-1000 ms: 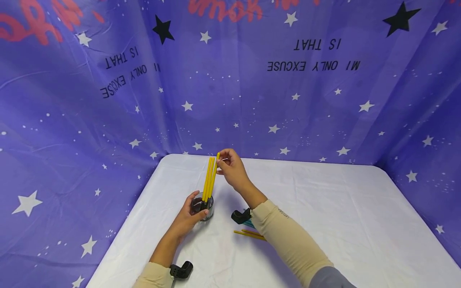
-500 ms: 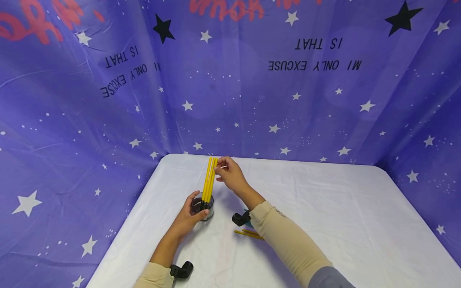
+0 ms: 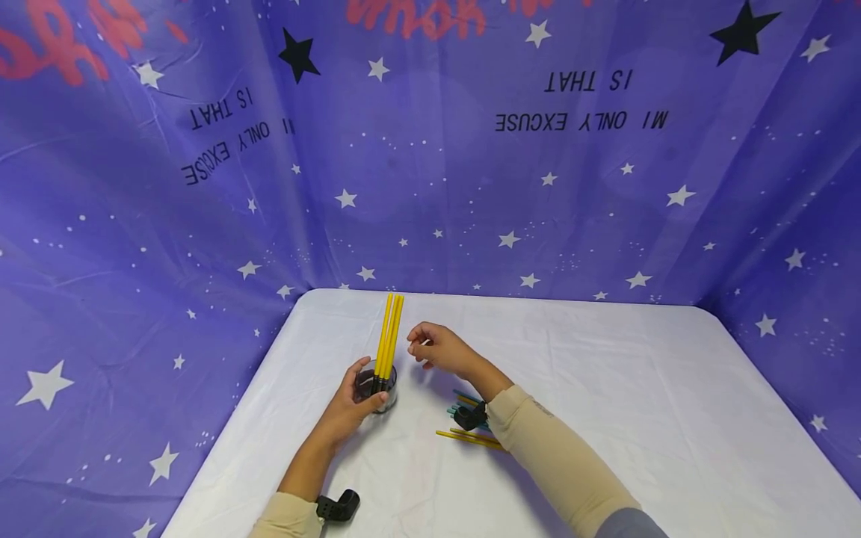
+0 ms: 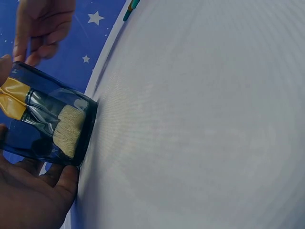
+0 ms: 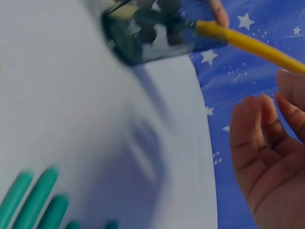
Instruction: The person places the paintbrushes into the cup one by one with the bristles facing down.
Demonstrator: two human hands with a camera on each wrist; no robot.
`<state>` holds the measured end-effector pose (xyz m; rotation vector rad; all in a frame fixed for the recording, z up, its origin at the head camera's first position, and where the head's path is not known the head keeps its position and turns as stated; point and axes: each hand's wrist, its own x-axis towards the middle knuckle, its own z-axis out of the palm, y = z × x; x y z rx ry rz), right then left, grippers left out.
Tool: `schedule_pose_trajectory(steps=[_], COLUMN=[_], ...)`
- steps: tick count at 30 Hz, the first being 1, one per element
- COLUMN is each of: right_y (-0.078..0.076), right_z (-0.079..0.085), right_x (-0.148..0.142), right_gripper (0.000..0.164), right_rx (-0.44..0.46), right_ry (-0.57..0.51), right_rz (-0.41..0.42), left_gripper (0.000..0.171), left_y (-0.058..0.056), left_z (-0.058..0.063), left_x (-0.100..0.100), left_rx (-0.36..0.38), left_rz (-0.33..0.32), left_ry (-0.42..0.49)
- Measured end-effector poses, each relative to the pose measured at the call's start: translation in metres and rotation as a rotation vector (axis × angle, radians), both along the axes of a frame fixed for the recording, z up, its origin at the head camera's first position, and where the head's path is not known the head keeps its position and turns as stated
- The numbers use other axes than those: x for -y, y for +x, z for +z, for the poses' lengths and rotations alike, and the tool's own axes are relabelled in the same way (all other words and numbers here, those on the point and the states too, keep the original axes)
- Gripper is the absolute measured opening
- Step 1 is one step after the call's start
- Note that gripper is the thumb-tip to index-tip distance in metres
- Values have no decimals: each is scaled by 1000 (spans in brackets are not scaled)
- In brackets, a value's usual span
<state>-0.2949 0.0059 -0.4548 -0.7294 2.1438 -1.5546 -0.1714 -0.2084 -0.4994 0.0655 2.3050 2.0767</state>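
A clear drinking glass (image 3: 393, 391) stands on the white table, held by my left hand (image 3: 346, 411) with thumb and fingers around its sides. Several paintbrushes (image 3: 389, 336) lean in it, yellow handles up; through the wall in the left wrist view, pale bristles (image 4: 69, 131) show at the bottom. My right hand (image 3: 440, 350) hovers just right of the handles, its fingers loosely bent and holding nothing. In the right wrist view a yellow handle (image 5: 257, 47) passes above those fingertips (image 5: 245, 112) without visible contact.
Right of the glass, partly under my right forearm, lie several green sticks (image 3: 457, 411) and yellow sticks (image 3: 464, 438). Each wrist wears a black camera mount (image 3: 338, 506). A purple starry cloth (image 3: 471, 187) hangs behind the table (image 3: 605, 403).
My right hand has let go of a yellow paintbrush, now standing in the glass with the others, and has moved down and slightly right. My left hand stays around the glass.
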Motion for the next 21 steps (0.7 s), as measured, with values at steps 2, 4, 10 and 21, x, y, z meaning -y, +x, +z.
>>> schedule_pose_trajectory(steps=[2,4,10,21], right_y=[2,3,7,14], right_z=[-4,-8,-13,-15], right_x=[-7,-14,-36,-63], right_gripper=[25,25,19,8], right_rx=[1,-1,-90,-157], right_ry=[40,75,200,362], right_rz=[29,52,105,146], left_gripper=[82,82,79,78], left_y=[0,0,0,1], left_z=[0,0,1,1], left_x=[0,0,0,1], left_rx=[8,19,27,29], left_rz=[-2,-7,-13,-12], left_ry=[12,29,39,35])
